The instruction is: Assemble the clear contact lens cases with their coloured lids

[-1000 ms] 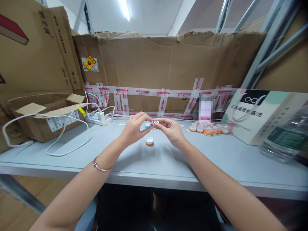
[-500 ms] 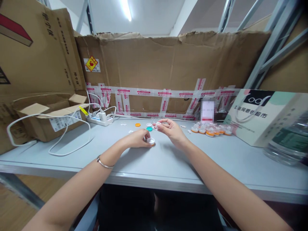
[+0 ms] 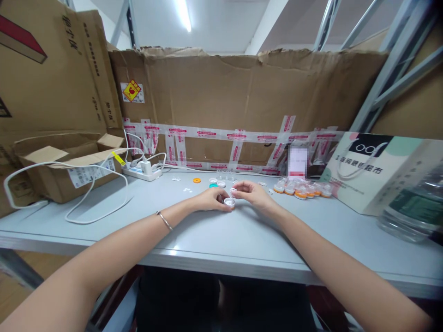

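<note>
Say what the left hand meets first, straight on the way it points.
Likely the right hand, just beyond the round white cup that the left hand grips; depth is unclear.

I see the left hand (image 3: pixel 209 199) gripping a small cup (image 3: pixel 229 202) by its side, while the right hand (image 3: pixel 256 196) pinches a white piece (image 3: pixel 233 190) just above. Beyond the left fingers lie a green ring (image 3: pixel 213 186) and an orange ring (image 3: pixel 197 180).

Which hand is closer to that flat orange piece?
Left. The left hand is in front of the orange piece, slightly right; the right hand is in front too, farther right.
</note>
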A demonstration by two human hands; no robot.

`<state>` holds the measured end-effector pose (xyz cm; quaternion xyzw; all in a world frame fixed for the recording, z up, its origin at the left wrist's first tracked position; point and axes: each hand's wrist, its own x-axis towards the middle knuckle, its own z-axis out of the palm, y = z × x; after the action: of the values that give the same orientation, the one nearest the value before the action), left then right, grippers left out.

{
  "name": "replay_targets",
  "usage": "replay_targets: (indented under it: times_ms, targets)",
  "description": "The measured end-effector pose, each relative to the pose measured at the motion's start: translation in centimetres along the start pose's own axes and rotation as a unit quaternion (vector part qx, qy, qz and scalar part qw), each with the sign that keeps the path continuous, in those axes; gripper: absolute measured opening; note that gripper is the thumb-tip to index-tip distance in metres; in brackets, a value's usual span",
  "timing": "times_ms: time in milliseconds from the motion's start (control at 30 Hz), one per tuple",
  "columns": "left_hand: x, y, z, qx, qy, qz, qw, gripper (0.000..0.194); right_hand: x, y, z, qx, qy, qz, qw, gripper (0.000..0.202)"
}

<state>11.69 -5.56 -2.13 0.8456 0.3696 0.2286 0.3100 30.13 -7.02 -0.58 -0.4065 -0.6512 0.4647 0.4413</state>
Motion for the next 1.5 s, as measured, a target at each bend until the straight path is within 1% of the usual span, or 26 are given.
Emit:
replay_targets:
  times_ms: [233, 433, 667, 733, 900, 1133, 1233, 1333, 1367, 1400, 1467, 1500]
  targets:
    - [-0.3, -0.2, 0.3, 0.008, 0.016, 0.028, 0.999, 0.041, 0.0, 0.5, 0.5, -0.066, -0.007, -0.011, 0.998, 0.024]
    - [-0.4, -0.1, 0.2, 0.015, 0.020, 0.032, 0.999, 0.043, 0.0, 0.8, 0.5, -0.060, -0.025, -0.021, 0.998, 0.024]
    - [-0.4, 0.0, 0.2, 0.025, 0.027, 0.050, 0.998, 0.038, 0.1, 1.5, 0.5, -0.053, -0.041, -0.036, 0.997, 0.023]
    - [-0.4, 0.0, 0.2, 0.026, 0.026, 0.054, 0.998, 0.036, 0.0, 1.5, 0.6, -0.074, -0.035, -0.041, 0.996, 0.021]
    - [-0.4, 0.1, 0.3, 0.028, 0.021, 0.059, 0.998, 0.033, -0.4, 1.0, 0.8, -0.151, 0.009, -0.062, 0.987, 0.016]
    - [-0.4, 0.2, 0.4, 0.029, 0.021, 0.063, 0.997, 0.035, -0.7, 0.8, 1.1, -0.154, 0.012, -0.064, 0.986, 0.016]
    - [-0.4, 0.1, 0.6, 0.034, 0.039, 0.050, 0.997, 0.040, -0.9, 0.8, 1.2, -0.151, 0.007, -0.062, 0.987, 0.018]
    - [-0.4, 0.0, 0.6, 0.038, 0.052, 0.039, 0.997, 0.040, -0.6, 0.3, 0.7, -0.159, -0.010, -0.067, 0.985, 0.022]
    - [-0.4, 0.0, 0.6, 0.039, 0.052, 0.038, 0.997, 0.040, -0.3, 0.1, 0.2, -0.155, -0.005, -0.073, 0.985, 0.025]
    - [-0.4, -0.1, 0.5, 0.039, 0.051, 0.038, 0.997, 0.040, 0.2, -0.2, -0.4, -0.152, 0.013, -0.082, 0.985, 0.029]
    - [-0.5, -0.1, 0.4, 0.039, 0.050, 0.036, 0.997, 0.042, 1.8, -0.6, -1.7, -0.144, 0.083, -0.096, 0.981, 0.032]
    - [-0.5, -0.2, 0.3, 0.038, 0.049, 0.034, 0.997, 0.042, 2.8, -0.7, -2.4, -0.164, 0.123, -0.097, 0.974, 0.029]
